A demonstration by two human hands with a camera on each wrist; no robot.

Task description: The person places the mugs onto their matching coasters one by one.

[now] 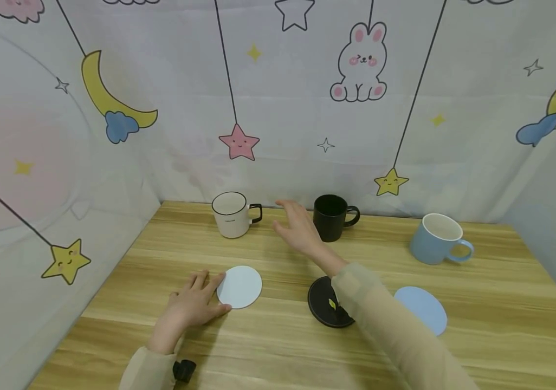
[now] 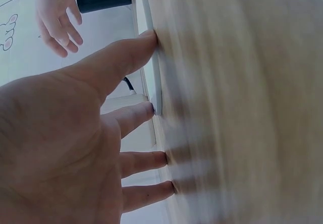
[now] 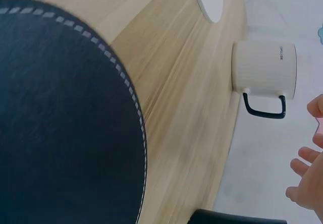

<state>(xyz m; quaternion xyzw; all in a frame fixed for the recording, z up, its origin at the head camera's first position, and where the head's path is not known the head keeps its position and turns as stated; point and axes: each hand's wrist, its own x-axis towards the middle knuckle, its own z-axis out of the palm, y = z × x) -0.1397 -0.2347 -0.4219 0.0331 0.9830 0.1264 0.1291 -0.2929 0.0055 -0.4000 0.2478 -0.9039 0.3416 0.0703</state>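
My left hand [image 1: 192,303] lies at the near-left side of a round white coaster [image 1: 240,287]. Its thumb and index fingertips touch the coaster's rim, while the other fingertips rest on the wood, as the left wrist view shows. My right hand [image 1: 299,227] reaches across the table with fingers apart, holding nothing. It is between a white mug [image 1: 231,219] with a black rim and handle and a black mug [image 1: 328,219], overlapping the black mug's left side in the head view. Beneath the right forearm, a black coaster [image 1: 322,303] with pale edge stitching is partly hidden.
A light blue mug [image 1: 429,246] stands at the right, its handle turned rightward. A pale blue coaster [image 1: 426,311] lies nearer, partly behind the right sleeve. The wooden table [image 1: 278,346] meets a patterned cloth [image 1: 185,108] along its back edge and both sides.
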